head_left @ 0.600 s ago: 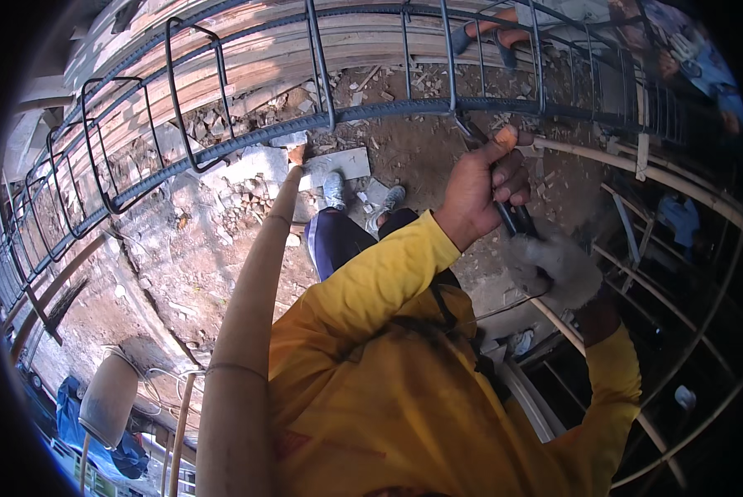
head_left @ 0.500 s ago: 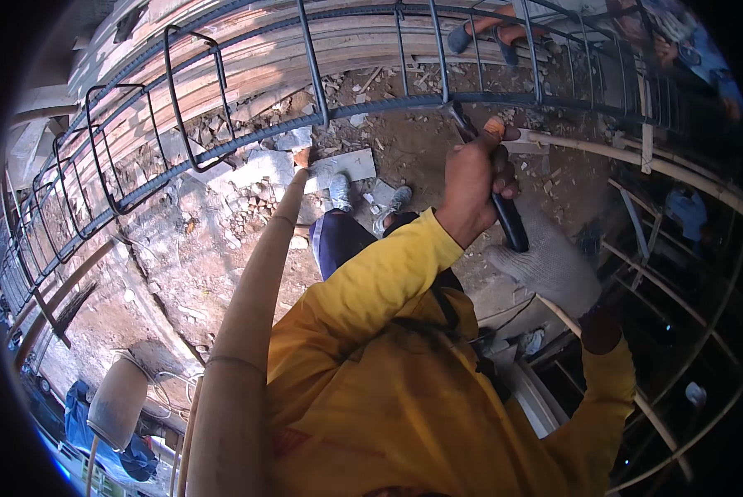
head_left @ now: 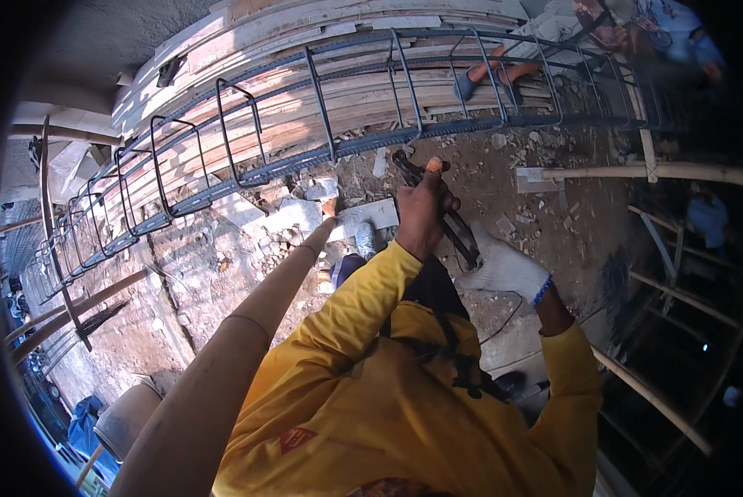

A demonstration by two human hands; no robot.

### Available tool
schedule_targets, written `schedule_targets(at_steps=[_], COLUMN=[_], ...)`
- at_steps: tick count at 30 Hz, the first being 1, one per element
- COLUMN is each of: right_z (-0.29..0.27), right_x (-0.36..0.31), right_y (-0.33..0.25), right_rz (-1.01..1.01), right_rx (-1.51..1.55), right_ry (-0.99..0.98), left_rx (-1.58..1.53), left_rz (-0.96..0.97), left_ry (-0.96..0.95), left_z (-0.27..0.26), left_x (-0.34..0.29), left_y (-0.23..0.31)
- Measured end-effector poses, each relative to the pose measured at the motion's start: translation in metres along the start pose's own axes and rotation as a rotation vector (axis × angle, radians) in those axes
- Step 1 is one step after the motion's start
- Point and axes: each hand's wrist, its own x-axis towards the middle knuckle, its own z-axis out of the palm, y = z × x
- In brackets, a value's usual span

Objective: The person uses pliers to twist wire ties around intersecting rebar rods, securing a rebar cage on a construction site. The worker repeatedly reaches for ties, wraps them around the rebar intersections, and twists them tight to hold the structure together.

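Note:
My left hand [head_left: 423, 207], bare with something orange around the thumb, is closed around a black pair of pincers [head_left: 458, 234]. Their head points up and left, just below the rebar cage [head_left: 346, 147]. Two handles run down to the right, slightly apart. Beside the handle ends is my right hand [head_left: 504, 267] in a white knit glove with a blue cuff. Its thumb and fingers look spread; whether they touch the handles is hard to tell. Both my arms wear yellow sleeves.
A thick bamboo pole [head_left: 247, 323] slants up close on my left. Stacked boards [head_left: 297, 91] lie behind the cage, where another person's feet [head_left: 487, 83] show. Rubble covers the floor. A bamboo rail [head_left: 653, 171] and dark timber framing stand at right; a drum-shaped container [head_left: 128, 418] is lower left.
The left hand and pincers have come down and left, away from the cage bar. Two separate handles now show. The gloved hand has moved up and left; the view has shifted.

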Motion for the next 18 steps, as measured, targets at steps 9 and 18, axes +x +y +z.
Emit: schedule_targets(at_steps=[9, 18], right_z=[-0.027, -0.007], right_x=[-0.019, 0.003], right_y=[0.100, 0.124], right_rz=[-0.618, -0.455], right_rx=[-0.767, -0.708], right_ry=[0.534, 0.514], left_rx=[-0.176, 0.650], left_rz=[0.626, 1.361], left_ry=[-0.176, -0.201], left_z=[0.026, 0.114], left_x=[-0.083, -0.243], left_y=[0.124, 0.110])
